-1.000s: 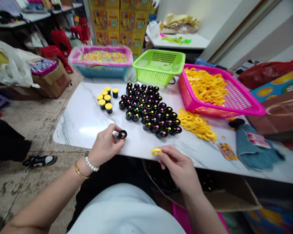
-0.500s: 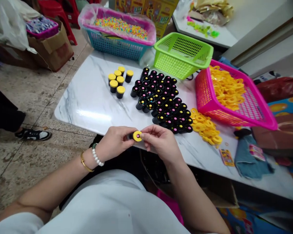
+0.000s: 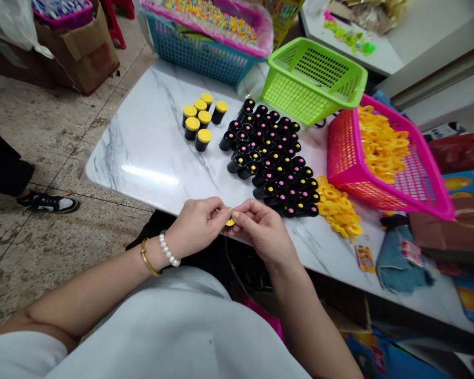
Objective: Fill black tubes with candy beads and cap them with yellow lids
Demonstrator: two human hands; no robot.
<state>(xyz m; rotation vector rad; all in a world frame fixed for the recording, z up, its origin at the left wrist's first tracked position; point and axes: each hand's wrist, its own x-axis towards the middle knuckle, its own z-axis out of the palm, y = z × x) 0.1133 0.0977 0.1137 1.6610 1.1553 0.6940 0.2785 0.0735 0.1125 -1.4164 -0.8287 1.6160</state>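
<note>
Both hands meet at the table's front edge around a small black cup with a yellow ring cap point(image 3: 230, 222); only a sliver of yellow shows between the fingers. My left hand point(image 3: 197, 223) is closed on it, thumb and fingertips at its top. My right hand point(image 3: 263, 226) pinches the same piece from the right, thumb against the cap. Just beyond stands a block of black cups point(image 3: 276, 158) with pink or yellow dots in their middles. Further left are several black cups with yellow caps point(image 3: 203, 138). Loose yellow rings point(image 3: 337, 208) lie in a pile right of the black cups.
A pink basket point(image 3: 383, 195) holding more yellow rings stands at the right, beside a green basket point(image 3: 300, 100). Behind is a blue basket point(image 3: 197, 55) with colourful beads. A small card point(image 3: 365, 258) and denim cloth point(image 3: 403, 268) lie at the right front. A person's shoe point(image 3: 49, 201) is on the floor.
My left thumb and fingers have come over the top of the capped cup, covering most of it. My right hand stays on the cap. The whole view has shifted slightly.
</note>
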